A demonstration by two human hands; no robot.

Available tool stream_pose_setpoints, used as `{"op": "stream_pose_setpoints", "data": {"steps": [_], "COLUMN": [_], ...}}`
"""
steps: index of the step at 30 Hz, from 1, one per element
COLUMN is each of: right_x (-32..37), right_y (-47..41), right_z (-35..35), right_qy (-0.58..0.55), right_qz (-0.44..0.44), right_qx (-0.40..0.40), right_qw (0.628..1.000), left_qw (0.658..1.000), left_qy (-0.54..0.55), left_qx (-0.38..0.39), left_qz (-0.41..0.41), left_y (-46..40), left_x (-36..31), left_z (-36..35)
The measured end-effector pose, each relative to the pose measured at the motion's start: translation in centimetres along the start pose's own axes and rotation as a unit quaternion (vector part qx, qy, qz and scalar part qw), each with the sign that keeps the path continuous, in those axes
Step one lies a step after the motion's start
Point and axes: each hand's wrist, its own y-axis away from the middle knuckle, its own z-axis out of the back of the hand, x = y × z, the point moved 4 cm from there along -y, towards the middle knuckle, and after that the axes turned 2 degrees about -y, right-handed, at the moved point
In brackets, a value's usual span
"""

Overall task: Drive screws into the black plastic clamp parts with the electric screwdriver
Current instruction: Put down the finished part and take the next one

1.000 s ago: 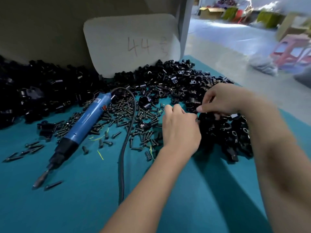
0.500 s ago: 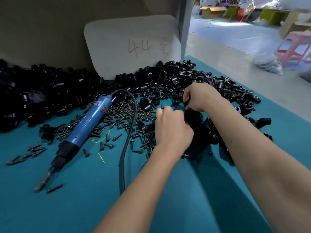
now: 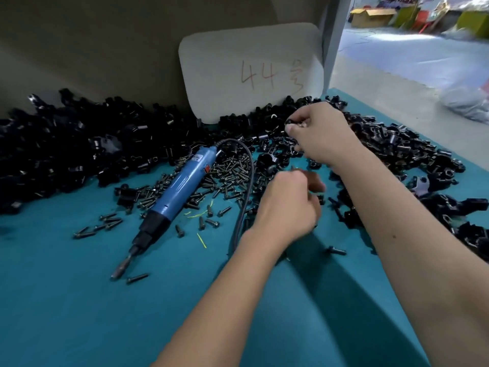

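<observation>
My right hand (image 3: 320, 133) reaches over the back of the black clamp part pile (image 3: 397, 149) and pinches one small black clamp part (image 3: 290, 122) between thumb and fingertips. Nearer me, my left hand (image 3: 288, 205) hovers with curled fingers over the edge of the loose screws (image 3: 227, 170). It is blurred, and I cannot tell whether it holds anything. The blue electric screwdriver (image 3: 182, 186) lies untouched on the teal table (image 3: 79, 300), left of both hands, its bit pointing toward me.
A second, larger heap of black clamp parts (image 3: 79, 144) fills the back left. The screwdriver's black cord (image 3: 244, 197) loops just left of my left hand. A white board marked 44 (image 3: 251, 72) leans against the back wall. A single screw (image 3: 336, 250) lies between my forearms.
My right hand moved away from my left hand, up and back over the pile, and now pinches a clamp part. My left hand stayed near the screws. The screwdriver has not moved.
</observation>
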Motion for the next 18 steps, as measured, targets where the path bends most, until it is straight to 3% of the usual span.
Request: {"op": "stream_pose_setpoints", "data": {"steps": [4,7,9,12,14,18], "right_x": [2.2,4.6,6.3,8.5,9.3,9.3], "right_y": [1.4,2.3,2.7,3.3,3.6,4.0], "right_z": [-4.5,-8.1,-10.2,-12.3,-13.0,-13.7], "right_qy": [-0.081,-0.153,-0.183,-0.26,-0.316,-0.369], "right_qz": [0.011,0.022,0.038,0.054,0.046,0.013], "right_qx": [0.026,0.056,0.077,0.119,0.155,0.205], "right_qw": [0.996,0.986,0.979,0.957,0.935,0.906], "left_qw": [0.982,0.939,0.903,0.864,0.868,0.916], "left_qy": [-0.02,-0.061,-0.135,-0.215,-0.221,-0.146], "left_qx": [-0.185,-0.32,-0.361,-0.319,-0.252,-0.256], "left_qz": [0.038,0.113,0.187,0.325,0.368,0.271], "left_y": [1.7,3.6,5.0,6.5,7.0,7.1], "left_x": [4.7,9.1,12.3,16.9,19.1,19.4], "left_z": [7.6,13.3,16.2,19.0,19.4,19.0]}}
